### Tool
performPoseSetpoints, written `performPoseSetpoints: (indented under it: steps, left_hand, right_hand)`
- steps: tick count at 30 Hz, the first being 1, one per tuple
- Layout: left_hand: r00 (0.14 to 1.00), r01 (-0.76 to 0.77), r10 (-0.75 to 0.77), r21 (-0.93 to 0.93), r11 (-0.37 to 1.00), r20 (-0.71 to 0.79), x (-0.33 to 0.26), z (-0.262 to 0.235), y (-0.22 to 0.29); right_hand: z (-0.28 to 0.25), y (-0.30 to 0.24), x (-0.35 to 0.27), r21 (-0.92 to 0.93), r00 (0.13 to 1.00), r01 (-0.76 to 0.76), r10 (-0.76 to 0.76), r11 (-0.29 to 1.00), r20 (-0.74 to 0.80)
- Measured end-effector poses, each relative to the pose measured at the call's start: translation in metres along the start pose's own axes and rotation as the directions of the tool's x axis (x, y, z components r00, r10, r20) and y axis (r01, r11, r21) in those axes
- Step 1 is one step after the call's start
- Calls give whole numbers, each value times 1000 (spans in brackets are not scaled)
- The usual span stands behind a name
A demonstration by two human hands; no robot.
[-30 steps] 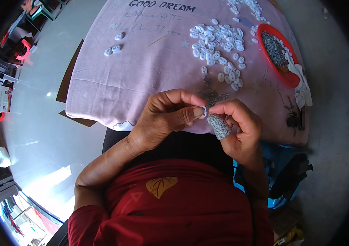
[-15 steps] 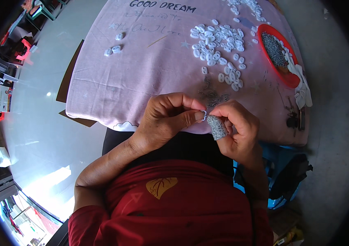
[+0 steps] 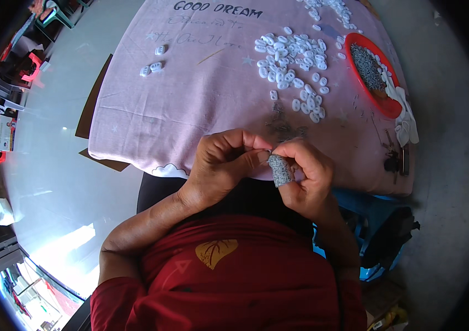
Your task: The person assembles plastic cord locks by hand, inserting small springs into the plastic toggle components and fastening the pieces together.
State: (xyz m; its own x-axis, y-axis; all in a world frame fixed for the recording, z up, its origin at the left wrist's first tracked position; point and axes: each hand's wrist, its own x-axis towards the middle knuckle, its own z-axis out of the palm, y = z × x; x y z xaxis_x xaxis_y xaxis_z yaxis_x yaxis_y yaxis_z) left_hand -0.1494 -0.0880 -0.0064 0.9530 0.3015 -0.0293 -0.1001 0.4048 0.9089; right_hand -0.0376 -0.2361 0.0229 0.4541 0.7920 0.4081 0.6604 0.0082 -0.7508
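My left hand [image 3: 223, 165] and my right hand [image 3: 306, 176] meet at the near edge of a table covered by a pink cloth [image 3: 190, 94]. Their fingertips pinch one small pale piece [image 3: 269, 152] between them; it is mostly hidden. A grey knitted cot [image 3: 281, 170] covers my right thumb. A little heap of thin dark metal bits [image 3: 287, 128] lies on the cloth just beyond my hands. Farther off, many small white plastic pieces [image 3: 295, 66] are spread over the cloth.
A red bowl [image 3: 364, 85] with grey parts stands at the right edge, white pieces [image 3: 405, 118] beside it. Three white pieces [image 3: 153, 63] lie apart at the left. Brown cardboard [image 3: 94, 110] juts out under the cloth. A blue bag [image 3: 375, 231] sits by my right side.
Both hands stay together at the table edge; the fingers have only shifted slightly around the small piece.
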Motion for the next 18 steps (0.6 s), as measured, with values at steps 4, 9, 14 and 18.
performPoseSetpoints:
  steps: [4,9,14,18]
  left_hand:
    - [990,137,-136,-32,990,29,9,-6,3]
    - [989,148,-146,-62,987,38,9,-8,9]
    - [987,150,-147,-51,987,67,8,-10,9]
    - [985,161,-157,-67,985,70,8,-9,8]
  right_hand:
    - [-8,12,1,141,991,-130,123,981,59]
    - [-20,0,9,-2,998,-47,47,999,44]
    - [-15,3,10,-139,995,51,-38,989,97]
    - [-14,4,11,-167,992,101,-86,981,97]
